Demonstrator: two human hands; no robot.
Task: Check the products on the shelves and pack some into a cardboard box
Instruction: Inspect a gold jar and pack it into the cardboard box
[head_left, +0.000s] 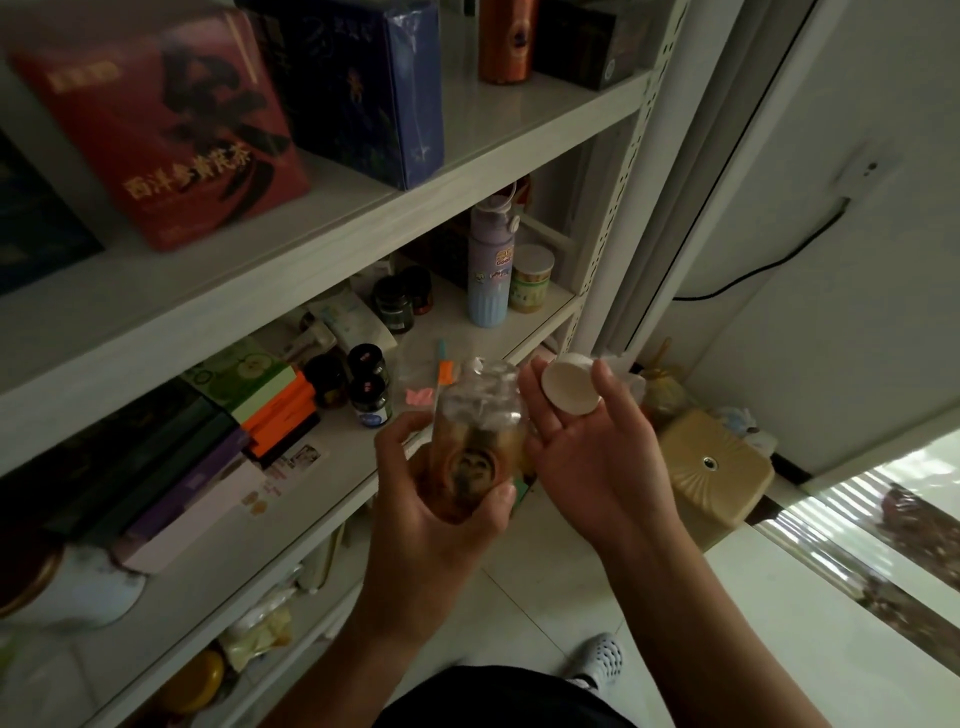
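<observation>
Spillage is the risk: left grip (441, 499) wraps the uncapped clear jar (478, 415), while right grip (587, 447) pinches its white lid (569, 384) only at the fingertips, where it might slip.

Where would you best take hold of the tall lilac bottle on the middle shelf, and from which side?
Take the lilac bottle round its ribbed lower body, probably from the open shelf front: it stands upright, the upper shelf hangs over its cap, and a green-labelled can stands close beside it.
</observation>
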